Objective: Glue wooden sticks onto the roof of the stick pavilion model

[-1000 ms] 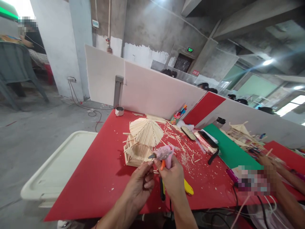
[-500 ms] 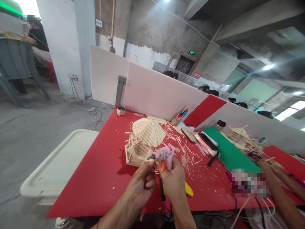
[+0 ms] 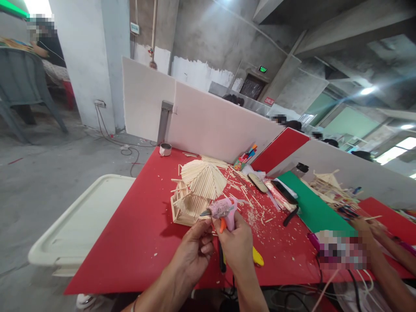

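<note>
A pink glue gun (image 3: pixel 224 209) with an orange trigger is gripped in my right hand (image 3: pixel 238 242), its nozzle pointing left. Just below the nozzle, my left hand (image 3: pixel 195 249) is closed, thumb and fingertips pinched together; what lies between them is too small to name. Beyond both hands stands a small model of thin wooden sticks (image 3: pixel 185 208), with a fan-shaped stick roof (image 3: pixel 204 178) tilted on it. The nozzle overlaps the lower right of the model in view; contact cannot be made out.
Loose sticks and chips (image 3: pixel 251 208) litter the red table (image 3: pixel 130 242). Around them are a tape roll (image 3: pixel 165 149), markers (image 3: pixel 246 157), a phone (image 3: pixel 284 192) and a yellow-handled tool (image 3: pixel 258 257). At right, another person's hands (image 3: pixel 364 225) work near a green board (image 3: pixel 320 208).
</note>
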Available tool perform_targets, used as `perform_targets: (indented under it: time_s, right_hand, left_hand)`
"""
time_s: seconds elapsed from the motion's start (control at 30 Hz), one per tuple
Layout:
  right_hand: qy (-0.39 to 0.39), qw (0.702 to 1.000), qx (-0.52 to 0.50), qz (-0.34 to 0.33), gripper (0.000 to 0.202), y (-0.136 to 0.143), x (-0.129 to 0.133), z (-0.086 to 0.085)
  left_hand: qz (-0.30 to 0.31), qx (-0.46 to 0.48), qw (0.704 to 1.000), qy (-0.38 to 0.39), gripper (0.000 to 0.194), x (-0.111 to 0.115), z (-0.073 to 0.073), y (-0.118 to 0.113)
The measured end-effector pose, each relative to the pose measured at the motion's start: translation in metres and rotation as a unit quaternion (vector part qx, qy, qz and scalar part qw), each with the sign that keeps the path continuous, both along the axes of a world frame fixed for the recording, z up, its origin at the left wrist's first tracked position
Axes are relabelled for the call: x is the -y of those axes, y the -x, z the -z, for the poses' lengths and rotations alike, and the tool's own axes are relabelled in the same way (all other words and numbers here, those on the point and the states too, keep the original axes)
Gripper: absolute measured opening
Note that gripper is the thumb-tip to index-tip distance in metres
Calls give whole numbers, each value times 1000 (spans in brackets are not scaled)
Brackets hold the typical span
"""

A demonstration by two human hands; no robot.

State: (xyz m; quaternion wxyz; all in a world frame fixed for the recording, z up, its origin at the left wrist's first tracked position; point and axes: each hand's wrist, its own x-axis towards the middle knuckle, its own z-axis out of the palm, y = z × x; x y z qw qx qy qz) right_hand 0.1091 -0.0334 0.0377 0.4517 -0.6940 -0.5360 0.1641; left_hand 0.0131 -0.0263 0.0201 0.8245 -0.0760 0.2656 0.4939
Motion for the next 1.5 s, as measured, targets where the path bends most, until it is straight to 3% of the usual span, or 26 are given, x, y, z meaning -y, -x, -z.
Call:
perform_targets:
  time_s: [0.6,1.2,1.33,1.5]
  right_hand:
    - [-15,1000,5,20,20,-1,0,-1]
    - [-18,1000,-3,8,21,-1,0,-2]
    - [0,1000,0,-3,23,-9,2,-4]
    - [3,998,45,38,29,-31,7,-11]
  left_hand:
    - [33,9,998,-52,5,-2,4,6]
    - [32,-25,995,-86,22,-5,8,0]
    - [26,-32,996,-83,24,-5,8,0]
    - [25,-58,995,-73,24,-5,9,-1]
